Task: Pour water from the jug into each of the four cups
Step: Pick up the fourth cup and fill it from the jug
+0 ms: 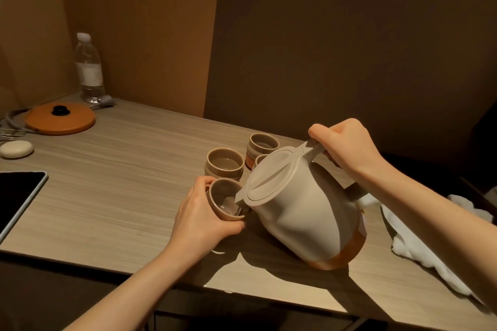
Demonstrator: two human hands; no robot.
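Note:
A beige jug point(301, 209) with an orange base band is tilted to the left, its spout over a tan cup point(224, 200). My right hand point(341, 145) grips the jug's handle at the top. My left hand point(204, 219) holds the tan cup tilted toward the spout, and water shows inside it. Behind stand a second cup point(224, 166) and a third cup point(262, 146), both upright with water in them. The rim of a fourth cup point(260, 159) peeks out behind the jug's lid; most of it is hidden.
A wooden table point(121, 183) with its front edge near me. An orange lid point(60, 118), a water bottle point(88, 67), a white oval object point(16, 149) and a fork sit far left. A dark tablet point(18, 196) lies left. A white cloth point(419, 244) lies right.

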